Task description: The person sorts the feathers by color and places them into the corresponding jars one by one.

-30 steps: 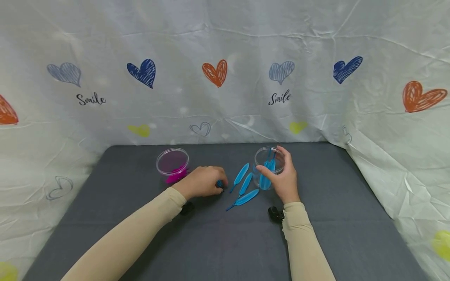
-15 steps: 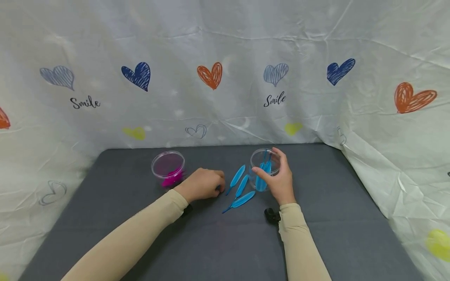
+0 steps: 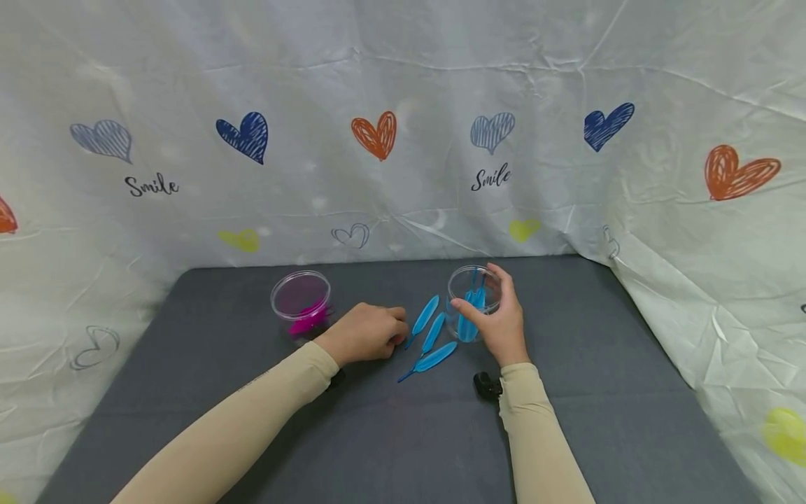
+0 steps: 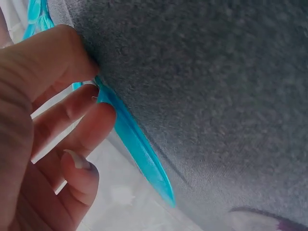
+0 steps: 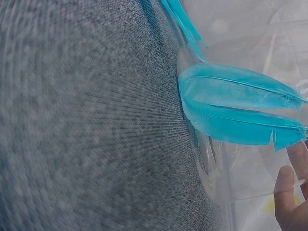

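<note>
My left hand (image 3: 368,332) is low over the table with its fingers curled. In the left wrist view it pinches a blue feather (image 4: 137,144) near the quill end, and the vane points away from the fingers. My right hand (image 3: 500,315) grips the side of a clear plastic cup (image 3: 457,287), thumb and fingers around its wall near the rim. Inside the cup stand blue feathers (image 5: 236,86), vanes down and quills up. Between the two hands, several loose blue feathers (image 3: 436,357) lie on the table.
A second clear cup (image 3: 275,297) with magenta feathers (image 3: 310,320) stands at the back left, beyond my left forearm. Dark grey cloth (image 3: 390,441) covers the table. A pale curtain with printed hearts (image 3: 418,196) hangs behind the back edge.
My left hand has shifted slightly to the right, and the blue bit seen at its fingertips earlier is hidden in the head view. My right hand keeps its grip on the cup.
</note>
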A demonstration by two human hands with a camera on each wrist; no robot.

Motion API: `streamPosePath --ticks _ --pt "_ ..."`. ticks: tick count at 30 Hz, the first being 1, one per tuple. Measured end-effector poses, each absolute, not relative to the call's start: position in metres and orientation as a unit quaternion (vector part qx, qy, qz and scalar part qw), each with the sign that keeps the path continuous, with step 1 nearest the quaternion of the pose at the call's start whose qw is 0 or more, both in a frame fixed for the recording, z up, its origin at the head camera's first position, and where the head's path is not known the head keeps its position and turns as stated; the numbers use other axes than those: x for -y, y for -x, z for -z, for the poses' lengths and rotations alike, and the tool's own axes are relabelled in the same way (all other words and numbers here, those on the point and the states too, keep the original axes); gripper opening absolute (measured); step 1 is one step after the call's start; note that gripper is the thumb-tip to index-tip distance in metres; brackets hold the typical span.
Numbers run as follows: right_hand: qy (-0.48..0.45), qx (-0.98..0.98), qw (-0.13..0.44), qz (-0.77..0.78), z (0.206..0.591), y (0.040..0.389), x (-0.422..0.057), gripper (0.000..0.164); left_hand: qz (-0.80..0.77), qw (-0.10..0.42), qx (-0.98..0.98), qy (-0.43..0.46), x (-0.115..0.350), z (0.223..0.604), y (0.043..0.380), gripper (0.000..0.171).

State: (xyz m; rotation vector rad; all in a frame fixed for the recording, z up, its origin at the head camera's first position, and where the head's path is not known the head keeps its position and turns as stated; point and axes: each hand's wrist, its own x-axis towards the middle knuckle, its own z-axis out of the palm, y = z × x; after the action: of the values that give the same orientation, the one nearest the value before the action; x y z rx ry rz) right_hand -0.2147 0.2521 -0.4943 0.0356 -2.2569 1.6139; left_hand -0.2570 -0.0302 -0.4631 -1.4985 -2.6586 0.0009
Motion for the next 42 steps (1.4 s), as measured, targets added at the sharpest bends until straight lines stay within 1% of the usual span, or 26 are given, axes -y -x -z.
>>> streamPosePath --ticks 3,6,11,17,23,33,36,40,42 --pt "-0.014 0.800 0.182 -0.572 0.494 0.215 -0.252 0.094 0.017 0.033 0.876 0.481 0.029 0.461 0.258 0.017" --pt "-0.018 0.798 0.184 -0.574 0.493 0.215 -0.253 0.096 0.059 0.003 0.886 0.460 0.027 0.456 0.259 0.013" --pt "-0.018 0.795 0.187 -0.576 0.492 0.214 -0.254 0.095 0.172 -0.039 0.893 0.414 0.018 0.442 0.262 0.010" --pt "-0.012 0.798 0.188 -0.572 0.493 0.215 -0.257 0.095 0.314 -0.061 0.874 0.365 0.004 0.428 0.266 0.007" --pt "-0.010 0.797 0.184 -0.575 0.497 0.216 -0.258 0.093 0.418 -0.069 0.847 0.320 -0.013 0.407 0.267 0.004" --pt "-0.011 0.795 0.180 -0.579 0.496 0.218 -0.255 0.092 0.548 -0.079 0.791 0.260 -0.043 0.365 0.277 0.015" --pt "-0.013 0.796 0.180 -0.578 0.495 0.218 -0.254 0.094 0.564 -0.079 0.784 0.247 -0.050 0.359 0.279 0.018" --pt "-0.015 0.793 0.180 -0.581 0.493 0.218 -0.253 0.094 0.567 -0.071 0.784 0.242 -0.056 0.358 0.283 0.025" --pt "-0.014 0.793 0.179 -0.582 0.493 0.217 -0.252 0.093 0.569 -0.065 0.784 0.242 -0.058 0.359 0.284 0.024"
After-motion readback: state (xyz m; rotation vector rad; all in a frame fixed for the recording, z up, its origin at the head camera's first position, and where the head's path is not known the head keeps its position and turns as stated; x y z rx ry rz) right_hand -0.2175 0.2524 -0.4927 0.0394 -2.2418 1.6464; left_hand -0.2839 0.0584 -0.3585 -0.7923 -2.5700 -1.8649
